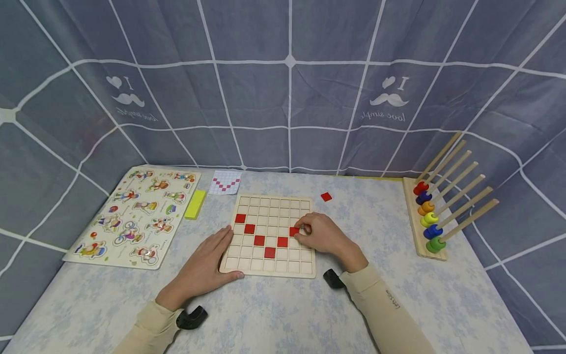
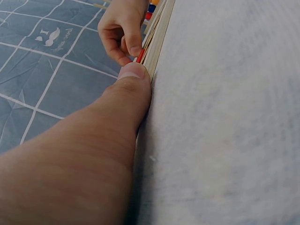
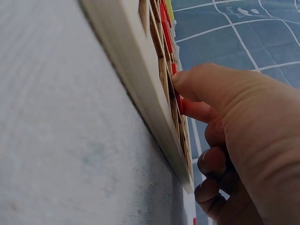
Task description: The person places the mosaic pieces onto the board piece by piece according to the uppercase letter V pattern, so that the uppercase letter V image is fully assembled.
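Observation:
A wooden grid board (image 1: pixel 281 267) lies flat on the table, with several red square tiles (image 1: pixel 259 240) in its cells forming a V. My left hand (image 1: pixel 201 268) rests at the board's left side, fingers extended along the edge and thumb at the front left corner. At the upper end of the V's right arm, my right hand (image 1: pixel 325 236) pinches a red tile (image 1: pixel 293 231) between thumb and index finger, right at its cell. In the right wrist view, the thumb (image 3: pixel 201 84) presses close to the red on the board.
Behind the board lies one loose red tile (image 1: pixel 326 196). A pattern card (image 1: pixel 224 183) with a pink V, a yellow block (image 1: pixel 195 204) and a picture puzzle board (image 1: pixel 137 216) are on the left. A peg rack (image 1: pixel 431 253) with coloured beads stands right.

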A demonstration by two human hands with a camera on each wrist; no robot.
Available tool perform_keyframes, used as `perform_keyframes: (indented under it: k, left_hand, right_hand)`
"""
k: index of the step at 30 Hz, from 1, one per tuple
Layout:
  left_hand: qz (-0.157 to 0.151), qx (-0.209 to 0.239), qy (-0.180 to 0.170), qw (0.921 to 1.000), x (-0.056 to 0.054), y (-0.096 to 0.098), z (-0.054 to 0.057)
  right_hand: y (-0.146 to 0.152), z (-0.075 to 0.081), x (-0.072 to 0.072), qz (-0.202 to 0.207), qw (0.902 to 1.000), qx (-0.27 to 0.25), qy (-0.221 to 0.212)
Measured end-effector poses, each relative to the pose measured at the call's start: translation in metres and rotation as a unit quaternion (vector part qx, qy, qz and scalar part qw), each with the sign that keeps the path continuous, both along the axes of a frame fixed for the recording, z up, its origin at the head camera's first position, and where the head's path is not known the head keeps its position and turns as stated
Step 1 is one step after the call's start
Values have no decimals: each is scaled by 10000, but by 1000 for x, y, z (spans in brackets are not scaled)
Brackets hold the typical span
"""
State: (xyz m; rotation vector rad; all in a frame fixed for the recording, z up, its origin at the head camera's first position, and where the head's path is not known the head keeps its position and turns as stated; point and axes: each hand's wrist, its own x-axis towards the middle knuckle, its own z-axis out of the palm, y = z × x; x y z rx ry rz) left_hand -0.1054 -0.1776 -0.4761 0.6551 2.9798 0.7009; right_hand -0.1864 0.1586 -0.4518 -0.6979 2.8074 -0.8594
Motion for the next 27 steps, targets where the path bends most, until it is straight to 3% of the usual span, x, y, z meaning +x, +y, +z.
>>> perform_keyframes:
  k: [10, 18, 27]
  left_hand:
    - [9, -10, -80, 10000, -1, 0, 1]
    - [52, -39, -202, 9998, 0, -3, -1]
    - [39, 30, -160, 9999, -1, 0, -4]
  right_hand:
    - [-1, 2, -1, -30, 9997, -135, -202]
    - [-5, 5, 1, 57, 9998, 166, 3]
    - [13, 5, -4, -140, 9996, -233, -17]
